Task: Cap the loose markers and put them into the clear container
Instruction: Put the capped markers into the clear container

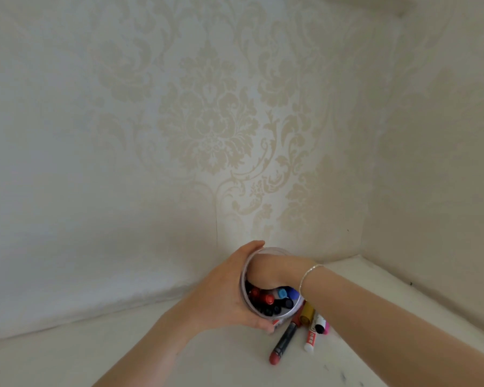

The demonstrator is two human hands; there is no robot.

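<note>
the clear container (271, 308) stood on the white tabletop (151, 356), wrapped from the outer side by the left hand (229, 291), whose fingers curled round its wall with the thumb tip showing at the far rim. inside it sat a crowd of capped markers (268, 300), red, blue and black ends up. the right hand (274, 270) reached down into the mouth of the container, wrist bent over the rim; its fingers were hidden below the rim, so i could not tell whether they pinched a marker or were loose. just under the right forearm, on the near side of the container, lay the loose markers: a dark one with a red cap (283, 343), a white one with red print (310, 339), a gold one (306, 317) and a pink-ended one (323, 326), lying close together, some touching. a thin bracelet (309, 275) circled the right wrist. as i judged it, the main risk was at the container's mouth: the right hand filled much of the opening, and pulling it out at an angle could have dragged a packed marker up with it or tipped the container toward the loose ones, if the left hand's hold slackened. the right forearm hung directly over the loose markers, so a low sweep could have rolled them along the tabletop. whether each loose marker was properly capped could not be told for all of them; one dropped in open would have marked the others.
</note>
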